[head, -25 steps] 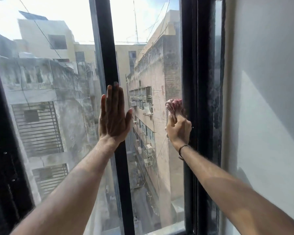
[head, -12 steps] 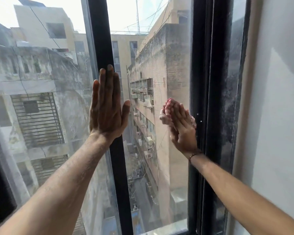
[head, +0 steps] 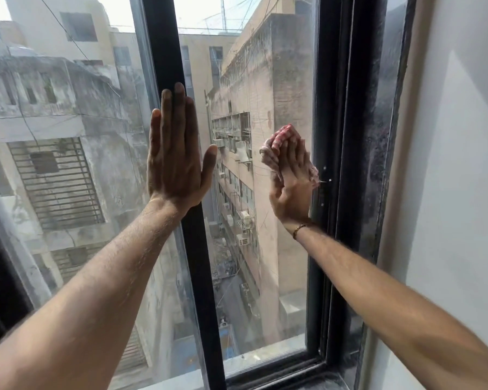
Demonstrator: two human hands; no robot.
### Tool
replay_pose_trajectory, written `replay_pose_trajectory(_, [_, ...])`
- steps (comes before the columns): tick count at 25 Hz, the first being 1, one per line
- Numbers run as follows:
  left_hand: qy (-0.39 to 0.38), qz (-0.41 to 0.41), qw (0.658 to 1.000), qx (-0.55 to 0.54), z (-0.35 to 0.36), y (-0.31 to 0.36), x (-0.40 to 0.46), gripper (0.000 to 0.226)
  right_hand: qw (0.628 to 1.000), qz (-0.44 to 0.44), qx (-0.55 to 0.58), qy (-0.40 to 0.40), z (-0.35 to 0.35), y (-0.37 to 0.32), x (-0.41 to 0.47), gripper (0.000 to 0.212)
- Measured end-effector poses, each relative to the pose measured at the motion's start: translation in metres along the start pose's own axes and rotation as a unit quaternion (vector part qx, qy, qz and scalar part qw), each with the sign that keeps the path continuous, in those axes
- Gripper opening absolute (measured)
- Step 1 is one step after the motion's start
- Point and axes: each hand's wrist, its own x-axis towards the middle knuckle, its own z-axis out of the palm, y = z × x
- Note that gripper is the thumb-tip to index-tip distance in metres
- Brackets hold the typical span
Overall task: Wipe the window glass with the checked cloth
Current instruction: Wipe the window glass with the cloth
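A person at a high window presses the checked cloth (head: 276, 143) against the window glass (head: 265, 249) with the right hand (head: 292, 187), the fingers spread flat over the bunched red-and-white fabric so that it is pinned between palm and pane rather than gripped in a fist. The cloth sits on the narrow right-hand pane, just beside the dark side frame (head: 347, 164), roughly at mid-height. The left hand (head: 178, 161) lies open and empty, fingers together, flat against the black centre mullion (head: 200, 263) and the edge of the neighbouring pane, apparently bracing the body. The two hands are well apart, on either side of the pane being cleaned.

A second ago the right hand was bunched behind the cloth, hard against the frame; since then it has opened out and slid a little toward the middle of the glass, while the left hand has kept its place on the mullion. That suggests a wiping stroke is under way across the pane's right edge. The lower stretch of the pane down to the sill (head: 265, 358) and the hazy left-hand pane (head: 68, 192) look yet to be covered, so the job appears far from finished. Weathered buildings (head: 265, 80) fill the view beyond.
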Motion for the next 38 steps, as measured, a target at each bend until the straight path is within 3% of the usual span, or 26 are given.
replay_pose_trajectory(1, [0.000, 0.001, 1.000, 0.000, 0.000, 0.001, 0.002, 0.084, 0.999, -0.046, 0.003, -0.014, 0.009, -0.011, -0.005, 0.051])
replay_pose_trajectory(3, [0.003, 0.006, 1.000, 0.003, 0.000, -0.001, 0.003, 0.084, 0.966, -0.231, 0.003, -0.118, 0.019, -0.013, -0.068, 0.053])
replay_pose_trajectory(5, [0.002, 0.007, 1.000, 0.004, -0.002, -0.003, -0.001, 0.084, 0.884, -0.396, -0.040, -0.247, 0.006, 0.010, -0.150, 0.045])
replay_pose_trajectory(7, [-0.003, 0.008, 1.000, 0.007, -0.001, -0.003, -0.003, 0.084, 0.828, -0.472, -0.066, -0.296, -0.014, 0.044, -0.176, 0.043])
replay_pose_trajectory(9, [0.005, 0.007, 1.000, 0.006, 0.000, -0.002, -0.001, 0.082, 0.852, -0.433, -0.072, -0.284, -0.026, 0.061, -0.154, 0.041])
replay_pose_trajectory(11, [-0.002, 0.004, 1.000, 0.004, 0.000, -0.001, -0.003, 0.082, 0.939, -0.283, -0.053, -0.186, -0.030, 0.057, -0.113, 0.041])
replay_pose_trajectory(13, [-0.003, -0.001, 1.000, 0.005, -0.001, 0.000, -0.005, 0.082, 0.992, -0.111, -0.023, -0.062, -0.018, 0.037, -0.050, 0.046])
replay_pose_trajectory(16, [-0.011, 0.001, 1.000, 0.010, -0.001, -0.001, -0.005, 0.082, 1.000, 0.003, 0.010, 0.018, 0.013, -0.007, 0.015, 0.049])
replay_pose_trajectory(18, [-0.015, -0.001, 1.000, 0.010, -0.001, -0.001, -0.003, 0.082, 0.999, -0.051, 0.005, -0.014, 0.019, -0.014, -0.011, 0.051])
replay_pose_trajectory(20, [-0.022, 0.000, 1.000, 0.007, -0.001, -0.001, -0.005, 0.083, 0.981, -0.159, -0.002, -0.114, 0.008, -0.001, -0.083, 0.050])
replay_pose_trajectory(22, [-0.029, 0.002, 1.000, 0.004, -0.003, -0.001, -0.005, 0.084, 0.968, -0.192, -0.007, -0.160, -0.012, 0.023, -0.121, 0.049])
replay_pose_trajectory(24, [-0.029, -0.002, 1.000, 0.006, -0.003, -0.001, -0.007, 0.084, 0.986, -0.117, 0.020, -0.118, -0.014, 0.031, -0.089, 0.049])
replay_pose_trajectory(27, [-0.033, -0.003, 0.999, 0.009, -0.001, -0.001, -0.005, 0.085, 0.997, 0.053, 0.036, 0.042, -0.002, -0.004, 0.024, 0.049])
replay_pose_trajectory(30, [-0.037, -0.002, 0.999, 0.023, 0.001, -0.002, -0.006, 0.083, 0.997, -0.008, 0.047, 0.066, 0.024, -0.054, 0.086, 0.051])
replay_pose_trajectory(33, [-0.046, 0.005, 0.998, 0.032, -0.001, -0.003, -0.002, 0.083, 0.981, -0.185, 0.034, -0.048, 0.038, -0.072, 0.026, 0.053])
replay_pose_trajectory(36, [-0.045, 0.004, 0.999, 0.015, -0.003, -0.003, -0.002, 0.084, 0.921, -0.345, -0.039, -0.174, 0.013, -0.019, -0.063, 0.057])
replay_pose_trajectory(38, [-0.056, 0.001, 0.998, 0.012, -0.003, -0.003, -0.004, 0.084, 0.906, -0.358, -0.068, -0.214, -0.010, 0.022, -0.084, 0.055])
